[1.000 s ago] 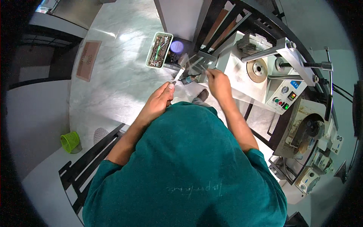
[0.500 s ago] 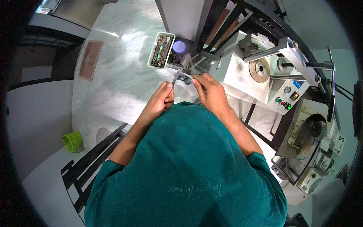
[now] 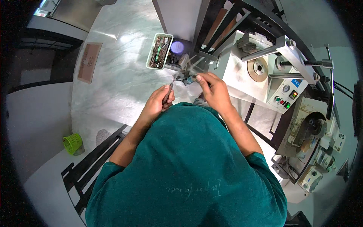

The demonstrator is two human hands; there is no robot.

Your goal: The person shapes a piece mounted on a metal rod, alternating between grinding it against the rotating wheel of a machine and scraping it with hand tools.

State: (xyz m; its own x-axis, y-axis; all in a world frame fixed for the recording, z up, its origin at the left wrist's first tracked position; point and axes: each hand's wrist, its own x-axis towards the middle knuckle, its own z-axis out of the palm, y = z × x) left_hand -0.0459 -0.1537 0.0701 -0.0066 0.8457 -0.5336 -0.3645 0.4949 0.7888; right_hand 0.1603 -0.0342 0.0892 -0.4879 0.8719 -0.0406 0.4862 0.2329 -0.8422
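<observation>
Two bare hands reach forward in the head view, near each other and apart. The left hand [image 3: 157, 101] has a slim dark tool [image 3: 169, 93] in its grasp: its fingers [image 3: 166, 87] are curled in close around the tool, whose narrow end sticks out beyond them, pointing away from the body. The right hand [image 3: 214, 90] is to the right of that end, thumb and forefinger drawn together in a pinch; whether anything small sits between them, I cannot tell. Its fingertips overlap a bluish object [image 3: 188, 80] in the view, and whether they touch it is unclear.

Beyond the left hand, a pale basket [image 3: 151, 50] holds many long thin pieces, with a purple lid [image 3: 177, 47] just beside it. To the right stands a white press [image 3: 239, 72] bearing a round disc [image 3: 257, 69]. A green bin [image 3: 72, 143] is well apart, at the far left.
</observation>
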